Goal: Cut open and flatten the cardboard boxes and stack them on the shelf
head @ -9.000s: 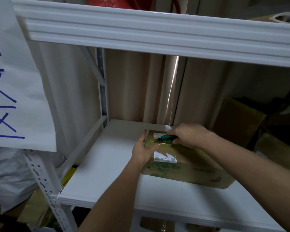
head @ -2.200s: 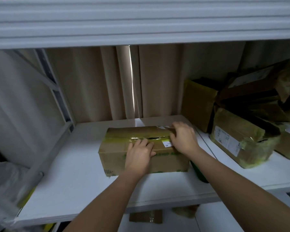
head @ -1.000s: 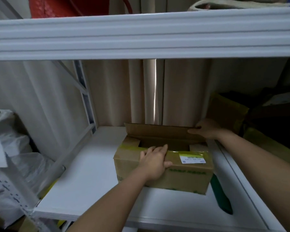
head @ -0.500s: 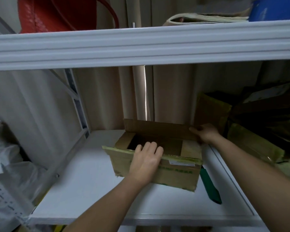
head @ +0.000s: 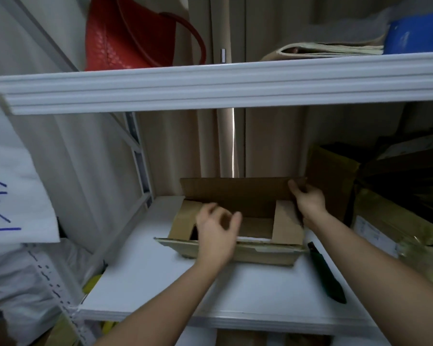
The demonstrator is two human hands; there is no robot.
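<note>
Fingers (head: 294,187) of right hand (head: 308,199) pinching rear flap of cardboard box (head: 235,221), frame centre, on white shelf (head: 160,283). Left hand (head: 216,233) over near flap, fingers loosely curled, blurred. Green cutter (head: 326,273) lower right.

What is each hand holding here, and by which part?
Right hand holds the cardboard box by the right end of its raised rear flap. Left hand hovers over the front edge, blurred; no grip visible.
</note>
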